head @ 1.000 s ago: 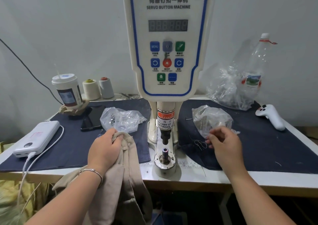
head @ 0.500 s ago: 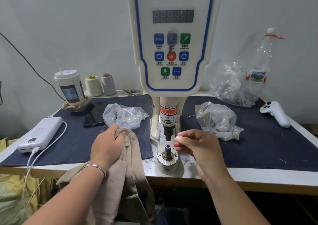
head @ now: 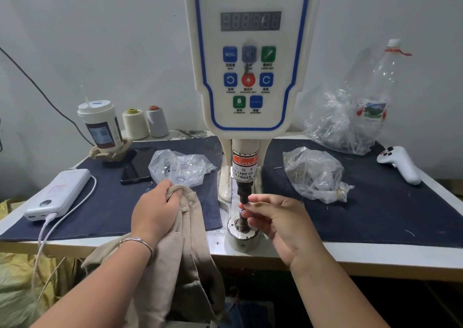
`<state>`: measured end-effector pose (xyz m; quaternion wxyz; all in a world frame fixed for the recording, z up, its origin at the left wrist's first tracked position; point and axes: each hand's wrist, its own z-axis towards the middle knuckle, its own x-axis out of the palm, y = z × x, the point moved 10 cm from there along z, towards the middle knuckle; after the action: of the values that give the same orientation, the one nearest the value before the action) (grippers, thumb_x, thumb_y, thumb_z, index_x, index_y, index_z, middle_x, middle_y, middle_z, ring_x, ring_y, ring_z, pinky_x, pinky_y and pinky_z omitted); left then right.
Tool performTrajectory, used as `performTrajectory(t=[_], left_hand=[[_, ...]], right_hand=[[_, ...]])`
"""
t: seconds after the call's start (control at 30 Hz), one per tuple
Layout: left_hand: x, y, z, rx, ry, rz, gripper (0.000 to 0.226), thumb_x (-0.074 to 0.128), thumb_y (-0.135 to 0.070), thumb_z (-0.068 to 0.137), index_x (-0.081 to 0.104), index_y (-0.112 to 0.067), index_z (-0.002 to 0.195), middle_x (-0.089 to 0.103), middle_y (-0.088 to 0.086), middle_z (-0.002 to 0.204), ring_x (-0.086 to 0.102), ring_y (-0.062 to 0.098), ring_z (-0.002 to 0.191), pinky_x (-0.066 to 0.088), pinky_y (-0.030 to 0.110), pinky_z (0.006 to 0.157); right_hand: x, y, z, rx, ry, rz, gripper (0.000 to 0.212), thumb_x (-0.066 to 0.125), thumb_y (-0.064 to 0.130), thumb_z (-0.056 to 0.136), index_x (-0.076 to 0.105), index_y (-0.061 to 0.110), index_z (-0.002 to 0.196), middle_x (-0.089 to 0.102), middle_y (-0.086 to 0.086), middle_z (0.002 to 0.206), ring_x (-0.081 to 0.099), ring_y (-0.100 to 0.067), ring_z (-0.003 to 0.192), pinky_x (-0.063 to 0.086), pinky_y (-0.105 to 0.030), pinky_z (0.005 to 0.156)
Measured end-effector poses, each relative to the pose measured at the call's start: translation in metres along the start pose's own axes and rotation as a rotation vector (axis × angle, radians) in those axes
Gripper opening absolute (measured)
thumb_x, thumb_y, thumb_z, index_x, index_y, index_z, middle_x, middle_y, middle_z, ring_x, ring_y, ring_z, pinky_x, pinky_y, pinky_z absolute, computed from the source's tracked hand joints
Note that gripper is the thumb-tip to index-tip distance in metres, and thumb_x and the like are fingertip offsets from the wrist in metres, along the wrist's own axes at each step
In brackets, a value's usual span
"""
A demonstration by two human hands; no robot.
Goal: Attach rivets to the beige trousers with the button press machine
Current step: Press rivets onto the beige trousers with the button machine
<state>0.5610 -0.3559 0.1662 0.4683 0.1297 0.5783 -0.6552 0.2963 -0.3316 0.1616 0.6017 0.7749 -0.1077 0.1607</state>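
Nearest the camera, at the lower centre of the frame, the beige trousers (head: pixel 175 265) are hanging over the front edge of the table (head: pixel 350 255), most of their cloth dropping below it. The left hand (head: pixel 155 212) is gripping their bunched top edge, fingers curled round the fabric, likely keeping it ready just left of the press so it can be slid in once a part is loaded.

Right of centre, the right hand (head: pixel 278 222) is reaching to the gap between the upper punch (head: pixel 243 192) and the lower die (head: pixel 242 230) of the button press machine (head: pixel 250 59). Its thumb and fingertips are pressed together at the die post, apparently seating a rivet part there; the part itself is too small to make out. The fingers are sitting directly under the punch, beside the warning label, so I judge they need to be clear before any stroke.

Room is tight at the die: the trousers are lying just left of it, the hand just right. The bare table strip in front of the die is narrow, with dark cloth mats (head: pixel 375 215) on both sides.

Farther back, a plastic bag on the left (head: pixel 180 167) and a plastic bag on the right (head: pixel 315 174) are lying on the mats, within easy reach, probably as supply. A power bank (head: pixel 59 193) is sitting at the left edge, a white controller (head: pixel 398 164) at the far right.
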Motion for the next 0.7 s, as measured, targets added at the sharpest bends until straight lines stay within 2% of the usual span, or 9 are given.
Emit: performTrajectory(t=[0.33, 0.57, 0.7], left_hand=[[0.001, 0.0, 0.001, 0.005, -0.003, -0.004, 0.023, 0.052, -0.024, 0.096, 0.049, -0.021, 0.074, 0.059, 0.001, 0.066, 0.054, 0.024, 0.069, 0.036, 0.034, 0.059], [0.0, 0.0, 0.002, 0.009, -0.01, 0.008, 0.02, 0.051, -0.026, 0.096, 0.051, -0.018, 0.077, 0.06, 0.001, 0.068, 0.054, 0.022, 0.07, 0.036, 0.033, 0.056], [0.0, 0.001, 0.002, 0.007, -0.003, 0.0, 0.02, 0.051, -0.026, 0.096, 0.051, -0.018, 0.078, 0.06, 0.002, 0.069, 0.055, 0.024, 0.071, 0.04, 0.035, 0.058]], right_hand=[[-0.002, -0.002, -0.008, 0.065, 0.02, 0.106, 0.013, 0.064, -0.009, 0.081, 0.068, 0.0, 0.089, 0.074, -0.02, 0.083, 0.071, -0.016, 0.059, 0.052, -0.018, 0.044], [-0.005, 0.008, -0.012, 0.073, -0.033, 0.087, 0.02, 0.06, -0.014, 0.079, 0.066, 0.004, 0.086, 0.073, -0.022, 0.083, 0.066, -0.014, 0.049, 0.042, -0.015, 0.036], [-0.004, 0.011, -0.021, 0.051, -0.013, 0.068, 0.019, 0.058, -0.01, 0.083, 0.068, 0.003, 0.093, 0.074, -0.019, 0.089, 0.069, -0.018, 0.057, 0.045, -0.018, 0.04]])
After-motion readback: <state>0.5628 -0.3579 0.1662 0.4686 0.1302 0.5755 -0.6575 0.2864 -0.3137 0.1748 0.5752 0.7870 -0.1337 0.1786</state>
